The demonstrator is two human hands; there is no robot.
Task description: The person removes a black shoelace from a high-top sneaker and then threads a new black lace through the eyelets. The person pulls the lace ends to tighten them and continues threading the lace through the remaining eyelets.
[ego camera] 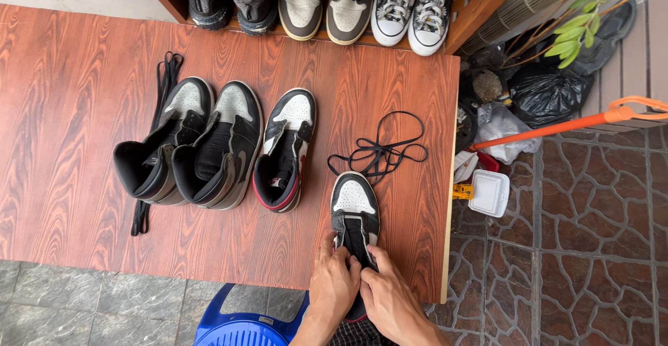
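Item: 1 black-and-white high-top sneaker [354,210], unlaced, at the near right edge of the wood-grain table [69,109]. Left hand [332,285] and right hand [390,299]: each grip closed on its tongue and collar. Loose black lace [381,152] just beyond the toe. 3 similar sneakers [216,147] to the left.

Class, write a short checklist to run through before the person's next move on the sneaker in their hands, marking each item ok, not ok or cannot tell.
1. Both hands on the shoe: left hand and right hand grip the black and white sneaker at its tongue. Ok.
2. Sneaker resting on the table, toe pointing away. Ok.
3. Lace within reach: loose black lace lies just beyond the toe. Ok.
4. Lace free of knots: it is looped over itself. Cannot tell.
5. Eyelets clear: hidden by the fingers. Cannot tell.
6. Other three sneakers apart from the working shoe. Ok.
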